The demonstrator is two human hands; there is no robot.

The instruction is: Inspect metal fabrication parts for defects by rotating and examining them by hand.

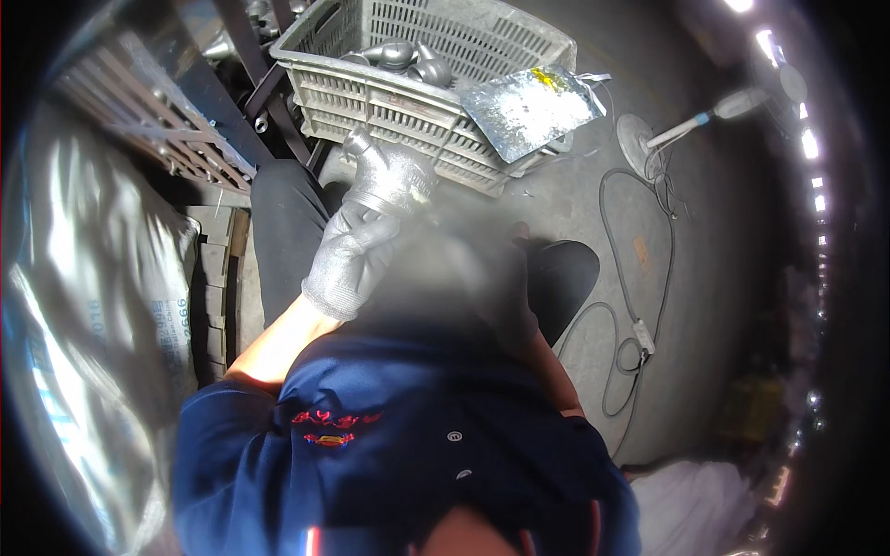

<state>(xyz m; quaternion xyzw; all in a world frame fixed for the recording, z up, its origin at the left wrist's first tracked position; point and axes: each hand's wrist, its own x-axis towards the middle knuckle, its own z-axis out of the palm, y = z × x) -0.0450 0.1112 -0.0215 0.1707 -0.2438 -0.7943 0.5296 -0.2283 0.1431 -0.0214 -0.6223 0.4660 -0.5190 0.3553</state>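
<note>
While the left hand, in a grey knit glove, closes around the lower end of a grey metal pipe fitting, the fitting's long axis tilts up and away toward the grey plastic crate, its top end just at the crate's near wall. More fittings lie inside the crate, beyond the grip. A shiny metal sheet rests on the crate's right rim. Right hand sits lower and to the right, blurred; cannot tell its grip. Left hand is nearer the crate.
</note>
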